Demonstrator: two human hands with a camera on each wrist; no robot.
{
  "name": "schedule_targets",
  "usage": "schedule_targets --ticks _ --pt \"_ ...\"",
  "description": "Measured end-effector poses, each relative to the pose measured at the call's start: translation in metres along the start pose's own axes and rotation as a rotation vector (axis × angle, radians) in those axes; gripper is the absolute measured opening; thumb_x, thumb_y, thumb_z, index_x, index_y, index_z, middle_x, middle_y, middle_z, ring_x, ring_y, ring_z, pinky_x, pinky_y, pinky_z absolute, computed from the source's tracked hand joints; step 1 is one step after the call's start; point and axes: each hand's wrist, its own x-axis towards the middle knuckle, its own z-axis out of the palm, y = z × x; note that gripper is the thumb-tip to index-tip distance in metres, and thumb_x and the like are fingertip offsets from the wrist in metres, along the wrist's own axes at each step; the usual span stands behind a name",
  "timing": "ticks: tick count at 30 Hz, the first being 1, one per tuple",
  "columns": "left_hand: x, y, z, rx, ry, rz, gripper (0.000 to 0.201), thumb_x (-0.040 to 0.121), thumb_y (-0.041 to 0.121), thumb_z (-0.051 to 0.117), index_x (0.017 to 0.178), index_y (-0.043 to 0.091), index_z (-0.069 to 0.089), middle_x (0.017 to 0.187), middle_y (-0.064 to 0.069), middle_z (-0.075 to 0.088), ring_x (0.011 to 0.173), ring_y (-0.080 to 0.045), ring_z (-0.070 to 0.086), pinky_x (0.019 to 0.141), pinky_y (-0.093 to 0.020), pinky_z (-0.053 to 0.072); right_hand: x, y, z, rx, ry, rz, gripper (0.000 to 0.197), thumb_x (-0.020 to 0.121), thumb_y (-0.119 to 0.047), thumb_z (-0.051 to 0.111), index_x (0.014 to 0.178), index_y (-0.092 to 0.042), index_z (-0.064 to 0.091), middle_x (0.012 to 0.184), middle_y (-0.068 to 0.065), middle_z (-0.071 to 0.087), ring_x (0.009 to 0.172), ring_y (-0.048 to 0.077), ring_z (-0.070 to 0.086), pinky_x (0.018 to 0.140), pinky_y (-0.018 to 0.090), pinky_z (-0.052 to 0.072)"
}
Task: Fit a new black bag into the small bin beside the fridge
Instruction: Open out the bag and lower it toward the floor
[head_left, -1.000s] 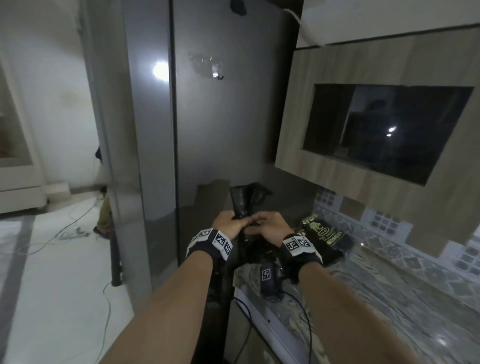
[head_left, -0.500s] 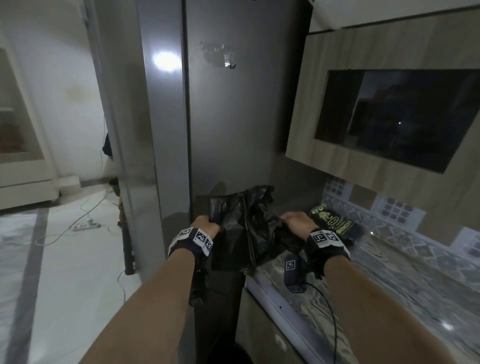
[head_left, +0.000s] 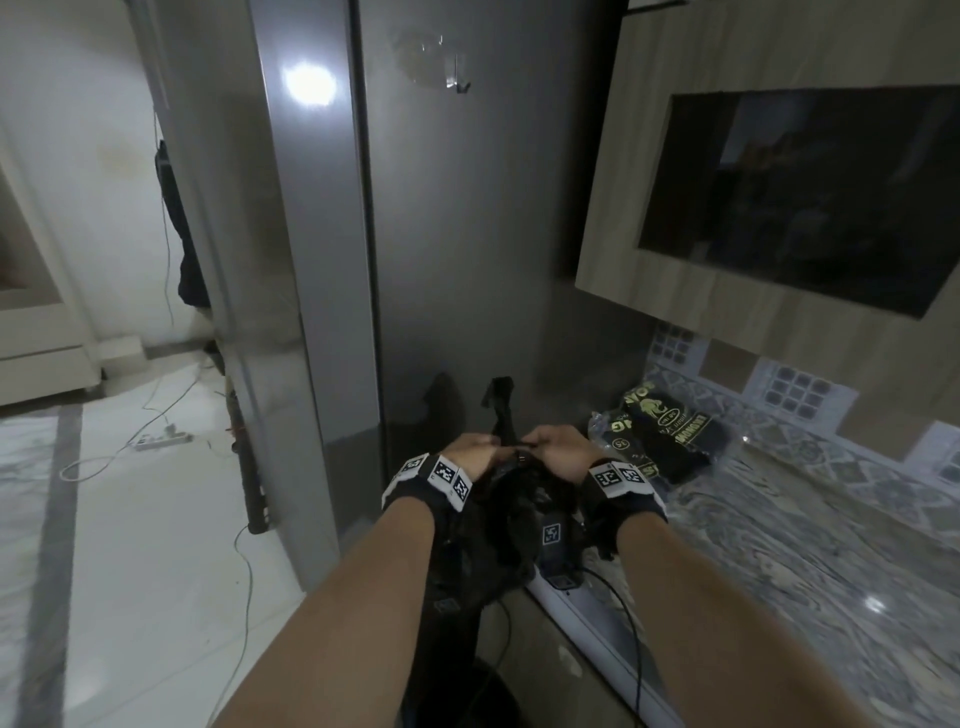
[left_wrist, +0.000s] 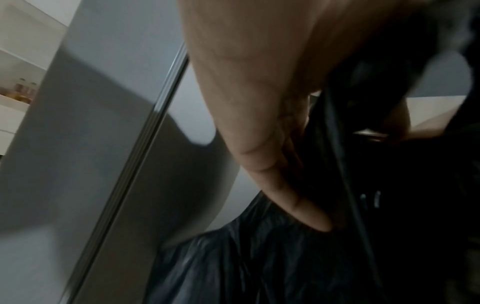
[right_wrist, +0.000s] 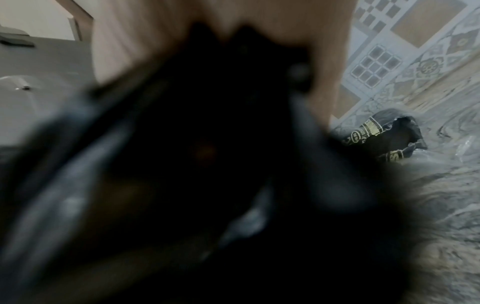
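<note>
A crumpled black bag (head_left: 511, 506) hangs between my two hands in front of the grey fridge (head_left: 457, 234). My left hand (head_left: 470, 453) and my right hand (head_left: 558, 449) are close together, both pinching the bag's top edge, and a thin strip of it sticks up between them. In the left wrist view my fingers (left_wrist: 298, 197) lie against the black bag (left_wrist: 259, 267). The right wrist view is mostly filled by the blurred black bag (right_wrist: 207, 164). The dark rim of the bin (head_left: 498, 696) shows only in part, low between my forearms.
A pack of black bags (head_left: 662, 434) lies on the marbled counter (head_left: 810, 545) to the right, under a wooden wall cabinet (head_left: 779, 197). A power strip (head_left: 158, 440) and cables lie on the white floor at left. Thin cables hang near the counter's edge.
Half a second ago my hands were held apart with the bag spread wide between them. They have come back together and the bag is bunched again.
</note>
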Motion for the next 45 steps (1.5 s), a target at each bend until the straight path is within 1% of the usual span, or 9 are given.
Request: schedule_targets --ticks 6,10,15,21,28,32,34,37,45 --pt "-0.001 -0.007 -0.018 0.084 0.033 0.114 0.032 0.070 -0.003 0.077 0.096 0.014 0.074 0.083 -0.006 0.071 0.081 -0.019 0.065 0.090 -0.034 0.052 0.003 0.004 -0.005 0.085 0.067 0.042 0.013 0.086 -0.019 0.070 0.089 -0.007 0.068 0.071 0.004 0.062 0.052 0.006 0.055 0.043 0.009 0.043" --pt "-0.002 -0.004 -0.026 0.053 0.131 0.126 0.018 0.080 0.000 0.070 0.096 0.009 0.072 0.062 0.004 0.068 0.056 -0.006 0.064 0.062 -0.015 0.053 -0.007 -0.003 -0.011 0.106 -0.081 0.036 0.040 0.076 -0.049 0.073 0.099 -0.017 0.071 0.080 -0.003 0.072 0.069 0.009 0.066 0.058 0.019 0.048" --pt "0.000 -0.006 -0.031 0.161 0.136 0.105 0.042 0.076 -0.020 0.057 0.113 -0.002 0.065 0.096 -0.014 0.067 0.091 -0.023 0.062 0.072 -0.029 0.053 0.001 -0.009 -0.008 -0.305 -0.216 0.019 0.027 0.071 -0.013 0.079 0.097 -0.015 0.072 0.090 0.003 0.070 0.089 0.022 0.068 0.059 0.020 0.053" --pt "0.000 -0.036 -0.044 0.451 0.214 0.036 0.030 0.083 0.016 0.052 0.108 0.021 0.067 0.111 -0.011 0.070 0.101 -0.029 0.065 0.091 -0.033 0.053 0.009 0.005 -0.013 -0.558 0.040 0.064 0.027 0.088 -0.014 0.047 0.100 -0.007 0.071 0.114 0.012 0.068 0.110 0.032 0.061 0.095 0.035 0.050" --pt "0.003 -0.018 -0.038 0.355 0.376 -0.038 0.037 0.088 0.010 0.046 0.122 0.011 0.061 0.139 -0.015 0.054 0.128 -0.034 0.049 0.108 -0.034 0.037 0.010 0.012 -0.020 -0.473 0.088 0.007 0.025 0.090 -0.031 0.038 0.100 -0.018 0.056 0.119 0.012 0.063 0.113 0.033 0.055 0.096 0.043 0.043" --pt "0.000 -0.007 -0.044 0.279 0.386 -0.054 0.039 0.068 0.047 0.068 0.092 0.017 0.068 0.110 -0.007 0.068 0.103 -0.030 0.063 0.091 -0.033 0.048 0.002 0.004 -0.014 -0.717 -0.044 -0.082 0.096 0.056 -0.083 0.058 0.130 -0.026 0.037 0.121 0.003 0.063 0.112 0.029 0.060 0.089 0.041 0.046" --pt "0.001 -0.007 -0.051 0.278 0.388 -0.041 0.052 0.058 0.054 0.076 0.098 0.023 0.067 0.098 0.001 0.067 0.095 -0.023 0.063 0.087 -0.029 0.049 0.003 0.004 -0.011 -0.938 -0.083 -0.109 0.097 0.056 -0.068 0.073 0.132 -0.022 0.034 0.120 0.003 0.064 0.110 0.030 0.062 0.087 0.042 0.048" --pt "-0.002 -0.007 -0.059 0.449 0.353 -0.062 0.041 0.067 0.029 0.076 0.105 0.016 0.068 0.107 -0.006 0.070 0.096 -0.025 0.064 0.088 -0.031 0.053 0.005 0.008 -0.007 -1.118 0.013 -0.133 0.043 0.079 -0.030 0.065 0.119 -0.016 0.057 0.118 0.007 0.066 0.108 0.029 0.063 0.089 0.040 0.051" --pt "-0.004 -0.019 -0.057 0.653 0.308 -0.044 0.036 0.076 0.024 0.067 0.111 0.019 0.066 0.119 -0.006 0.064 0.105 -0.027 0.062 0.093 -0.032 0.051 0.019 0.020 -0.021 -0.659 -0.003 -0.057 0.035 0.086 -0.019 0.046 0.115 -0.020 0.065 0.125 0.012 0.063 0.118 0.031 0.055 0.097 0.035 0.042"
